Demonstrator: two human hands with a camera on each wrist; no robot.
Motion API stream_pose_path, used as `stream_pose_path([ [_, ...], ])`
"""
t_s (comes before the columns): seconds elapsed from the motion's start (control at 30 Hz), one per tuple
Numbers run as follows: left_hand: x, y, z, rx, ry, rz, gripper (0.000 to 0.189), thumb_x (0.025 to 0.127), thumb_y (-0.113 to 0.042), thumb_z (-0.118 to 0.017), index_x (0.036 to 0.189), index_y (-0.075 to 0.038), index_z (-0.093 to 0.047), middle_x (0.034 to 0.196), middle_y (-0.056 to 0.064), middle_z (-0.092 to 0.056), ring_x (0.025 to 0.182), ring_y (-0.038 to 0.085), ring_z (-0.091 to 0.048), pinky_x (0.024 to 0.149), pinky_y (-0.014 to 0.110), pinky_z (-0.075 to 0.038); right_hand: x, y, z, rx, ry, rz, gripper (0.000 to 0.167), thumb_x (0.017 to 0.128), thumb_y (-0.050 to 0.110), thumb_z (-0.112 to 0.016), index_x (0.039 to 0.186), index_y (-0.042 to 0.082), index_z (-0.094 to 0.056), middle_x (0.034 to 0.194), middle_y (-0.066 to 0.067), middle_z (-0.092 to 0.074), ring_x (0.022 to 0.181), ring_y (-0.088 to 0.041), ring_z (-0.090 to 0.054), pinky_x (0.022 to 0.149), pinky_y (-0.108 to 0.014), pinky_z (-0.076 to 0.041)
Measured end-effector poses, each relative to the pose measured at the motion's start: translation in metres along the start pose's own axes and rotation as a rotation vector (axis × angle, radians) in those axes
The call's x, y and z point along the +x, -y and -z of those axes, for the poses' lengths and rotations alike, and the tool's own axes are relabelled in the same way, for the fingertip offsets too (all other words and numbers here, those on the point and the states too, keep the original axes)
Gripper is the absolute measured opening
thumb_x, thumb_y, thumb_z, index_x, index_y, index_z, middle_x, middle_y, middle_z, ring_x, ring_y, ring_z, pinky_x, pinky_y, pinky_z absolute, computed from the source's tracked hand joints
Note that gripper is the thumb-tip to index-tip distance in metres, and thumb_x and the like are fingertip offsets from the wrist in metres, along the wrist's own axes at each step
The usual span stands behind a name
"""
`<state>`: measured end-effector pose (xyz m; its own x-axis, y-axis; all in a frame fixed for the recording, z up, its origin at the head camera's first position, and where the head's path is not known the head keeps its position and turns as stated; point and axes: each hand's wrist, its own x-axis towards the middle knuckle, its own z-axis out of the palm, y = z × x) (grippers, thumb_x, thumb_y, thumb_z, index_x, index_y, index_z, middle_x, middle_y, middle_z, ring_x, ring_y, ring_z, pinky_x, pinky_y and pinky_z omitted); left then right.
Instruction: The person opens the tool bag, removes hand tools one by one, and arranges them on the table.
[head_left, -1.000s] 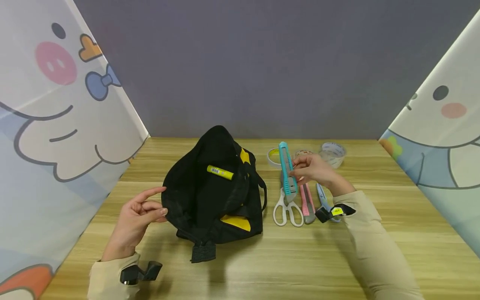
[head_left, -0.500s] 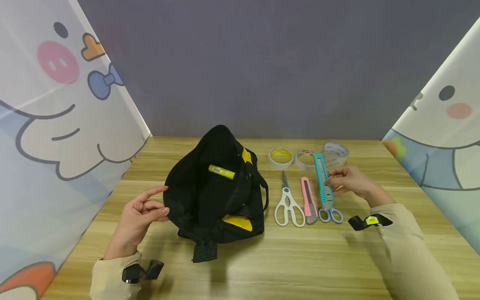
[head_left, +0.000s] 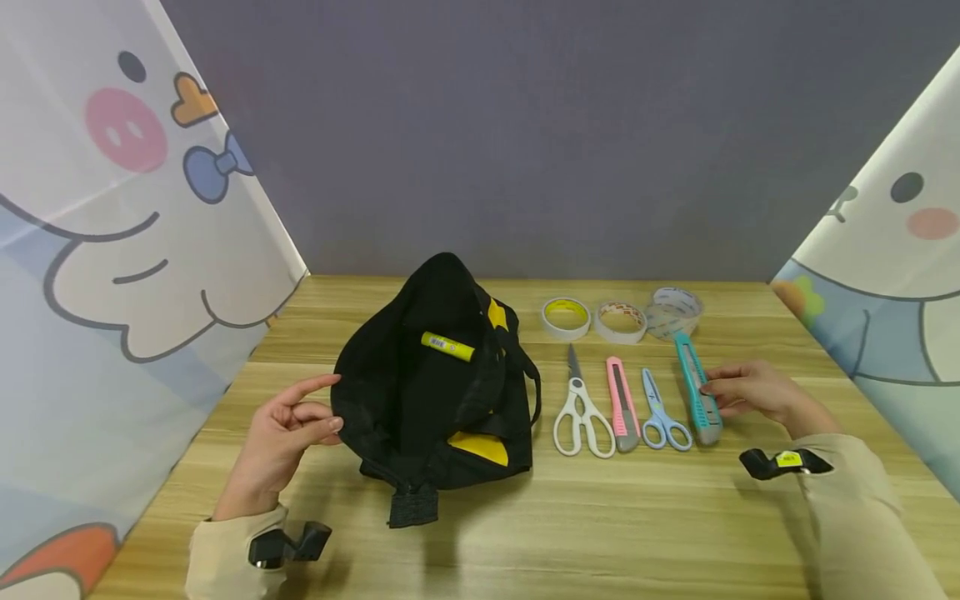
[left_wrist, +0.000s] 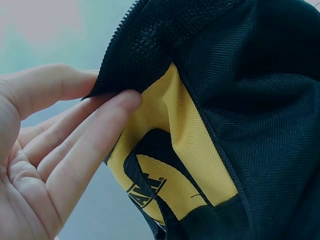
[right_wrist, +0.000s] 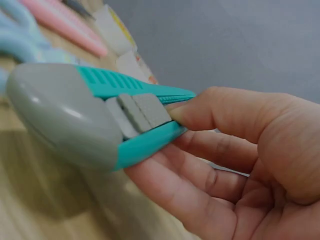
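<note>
My left hand (head_left: 281, 437) pinches the zippered edge of a black and yellow bag (left_wrist: 250, 115), thumb on one side and fingers on the other. The bag's mouth gapes toward me, and a yellow glue stick (head_left: 447, 346) lies inside on the black lining. On the right, my right hand (head_left: 761, 396) holds a teal box cutter (head_left: 699, 392) between thumb and fingers. Its grey end points toward me, close over the table. In the right wrist view the thumb sits beside the grey slider (right_wrist: 145, 112). Light-blue scissors (head_left: 660, 417) lie just left of the cutter.
White-handled scissors (head_left: 579, 412) and a pink box cutter (head_left: 622, 404) lie between the bag and the blue scissors. Behind them stand tape rolls: one yellow-cored (head_left: 566, 318), one white (head_left: 621, 322), one clear (head_left: 673, 312). A grey wall (head_left: 525, 142) closes off the back.
My right hand has carried the teal box cutter rightward and lower, from above the white scissors past the blue scissors. The left hand keeps its hold on the bag.
</note>
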<state>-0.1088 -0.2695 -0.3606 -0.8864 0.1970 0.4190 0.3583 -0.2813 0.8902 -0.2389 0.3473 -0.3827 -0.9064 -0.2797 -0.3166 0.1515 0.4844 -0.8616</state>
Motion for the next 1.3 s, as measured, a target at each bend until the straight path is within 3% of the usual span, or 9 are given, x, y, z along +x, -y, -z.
stream_pose_path([
  [0.33,0.000,0.001,0.000,0.007,-0.002,0.005,0.058,0.087,0.028,-0.050,0.135,-0.004,-0.060,0.093,0.007,-0.076,0.075,0.015,-0.071,0.066,0.028,-0.062,0.004,-0.015,0.003,-0.017,0.005,-0.120,0.049,0.093,0.004,-0.064,0.127,-0.027,-0.047,0.077,-0.004,-0.069,0.066,-0.012,-0.067,0.062,-0.028,-0.062],
  [0.43,0.000,0.001,0.000,0.002,0.005,-0.001,0.058,0.087,0.028,-0.050,0.135,-0.003,-0.060,0.094,0.007,-0.076,0.076,0.015,-0.072,0.066,0.028,-0.062,0.004,-0.013,0.003,-0.041,-0.013,-0.136,0.043,0.091,0.005,-0.066,0.119,-0.026,-0.055,0.076,-0.004,-0.068,0.066,-0.012,-0.066,0.061,-0.028,-0.062],
  [0.57,0.000,0.001,0.001,-0.001,0.009,-0.005,0.058,0.087,0.028,-0.050,0.135,-0.003,-0.059,0.094,0.007,-0.076,0.076,0.015,-0.072,0.066,0.029,-0.062,0.004,-0.010,0.001,-0.060,-0.014,-0.157,0.023,0.089,0.006,-0.069,0.100,-0.014,-0.068,0.073,-0.004,-0.067,0.064,-0.014,-0.066,0.061,-0.029,-0.062],
  [0.7,0.000,0.000,0.000,0.005,0.003,-0.001,0.058,0.087,0.029,-0.050,0.135,-0.003,-0.060,0.094,0.007,-0.075,0.076,0.015,-0.072,0.066,0.029,-0.062,0.005,-0.009,0.002,-0.055,-0.001,-0.180,0.012,0.090,0.007,-0.069,0.093,-0.004,-0.070,0.070,-0.004,-0.065,0.062,-0.013,-0.065,0.060,-0.029,-0.061],
  [1.07,0.001,0.001,-0.001,0.002,0.004,-0.002,0.057,0.088,0.027,-0.050,0.135,-0.003,-0.060,0.094,0.006,-0.076,0.076,0.014,-0.072,0.066,0.029,-0.062,0.003,-0.012,0.004,-0.015,0.035,-0.178,0.016,0.093,0.007,-0.065,0.097,-0.007,-0.070,0.073,-0.004,-0.065,0.066,-0.012,-0.066,0.062,-0.028,-0.062],
  [1.3,0.001,0.001,0.000,-0.009,0.013,-0.011,0.056,0.088,0.028,-0.050,0.135,-0.002,-0.059,0.094,0.007,-0.076,0.076,0.015,-0.072,0.067,0.029,-0.062,-0.001,0.009,0.005,-0.132,0.011,-0.108,0.027,0.094,0.011,-0.064,0.105,-0.014,-0.064,0.082,-0.005,-0.067,0.073,-0.015,-0.067,0.067,-0.031,-0.062],
])
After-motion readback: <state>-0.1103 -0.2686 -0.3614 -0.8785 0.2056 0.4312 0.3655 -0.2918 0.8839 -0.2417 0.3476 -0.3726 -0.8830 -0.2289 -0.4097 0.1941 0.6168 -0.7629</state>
